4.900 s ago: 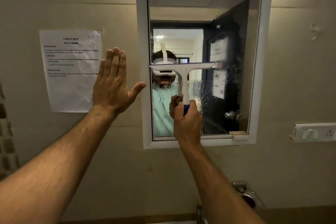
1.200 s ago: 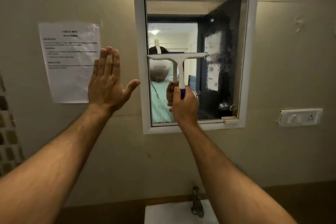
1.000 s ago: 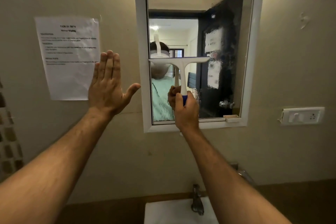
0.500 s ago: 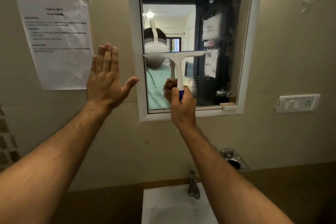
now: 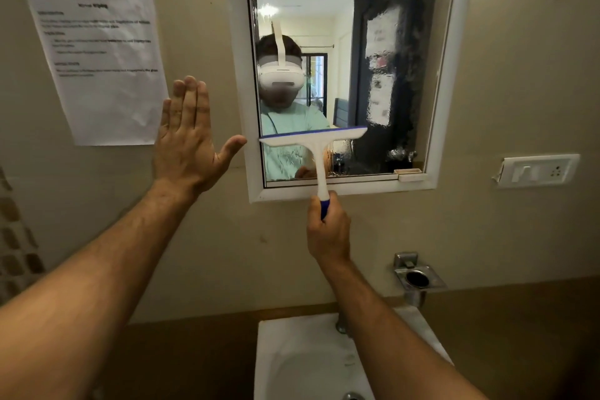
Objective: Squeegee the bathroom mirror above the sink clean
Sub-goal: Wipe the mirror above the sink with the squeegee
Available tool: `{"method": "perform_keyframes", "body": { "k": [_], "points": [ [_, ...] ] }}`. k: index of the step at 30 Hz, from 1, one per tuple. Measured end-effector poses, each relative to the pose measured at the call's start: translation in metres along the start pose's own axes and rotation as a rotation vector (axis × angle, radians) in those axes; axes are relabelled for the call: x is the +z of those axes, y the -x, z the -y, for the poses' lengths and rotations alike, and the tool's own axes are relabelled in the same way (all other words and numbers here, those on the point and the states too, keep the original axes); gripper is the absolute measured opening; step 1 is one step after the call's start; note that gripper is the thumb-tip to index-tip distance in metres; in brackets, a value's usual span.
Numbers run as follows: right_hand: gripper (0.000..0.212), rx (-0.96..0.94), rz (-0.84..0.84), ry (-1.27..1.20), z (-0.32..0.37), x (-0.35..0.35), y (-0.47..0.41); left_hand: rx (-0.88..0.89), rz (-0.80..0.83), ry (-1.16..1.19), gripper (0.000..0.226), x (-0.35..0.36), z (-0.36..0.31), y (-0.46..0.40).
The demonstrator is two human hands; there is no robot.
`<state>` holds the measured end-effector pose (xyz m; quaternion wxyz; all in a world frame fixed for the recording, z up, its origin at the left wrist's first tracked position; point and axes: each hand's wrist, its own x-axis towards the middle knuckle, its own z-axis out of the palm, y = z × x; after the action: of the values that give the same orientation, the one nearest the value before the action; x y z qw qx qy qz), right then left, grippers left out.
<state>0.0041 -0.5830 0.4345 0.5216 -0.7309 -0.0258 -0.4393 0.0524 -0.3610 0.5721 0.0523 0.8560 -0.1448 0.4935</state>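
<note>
Right hand (image 5: 328, 230) closed in a fist around the blue lower end of the handle of the squeegee (image 5: 316, 153), fingers wrapped fully with the thumb up along the grip, just below the bottom edge of the mirror frame (image 5: 337, 189). Above the fingers, the white shaft rises across the frame to the blade, which lies nearly level against the lower left part of the mirror (image 5: 406, 75), its left end at the frame's inner edge. Glass to the right of the blade shows smeared wetness. Left hand (image 5: 190, 136) fully open, fingers together and pointing up, thumb spread toward the frame; it grips nothing, palm facing the wall (image 5: 519, 58). Paper notice (image 5: 97, 58) lies left of those fingers; sink (image 5: 292, 354) sits below the right forearm.
</note>
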Motion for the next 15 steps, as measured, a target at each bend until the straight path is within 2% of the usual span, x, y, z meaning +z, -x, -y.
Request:
{"method": "perform_keyframes", "body": {
  "k": [6,12,15],
  "points": [
    [0.025,-0.049,-0.037,0.008,0.027,0.000,-0.033,0.006,0.015,0.002,0.106,-0.004,-0.007,-0.002],
    [0.026,0.061,0.023,-0.015,-0.016,0.003,0.027,0.037,0.011,-0.003,0.105,-0.004,-0.007,0.004],
    [0.026,0.072,0.018,-0.004,-0.017,0.000,0.030,0.051,0.017,-0.010,0.105,-0.004,-0.006,0.007]
  ]
}}
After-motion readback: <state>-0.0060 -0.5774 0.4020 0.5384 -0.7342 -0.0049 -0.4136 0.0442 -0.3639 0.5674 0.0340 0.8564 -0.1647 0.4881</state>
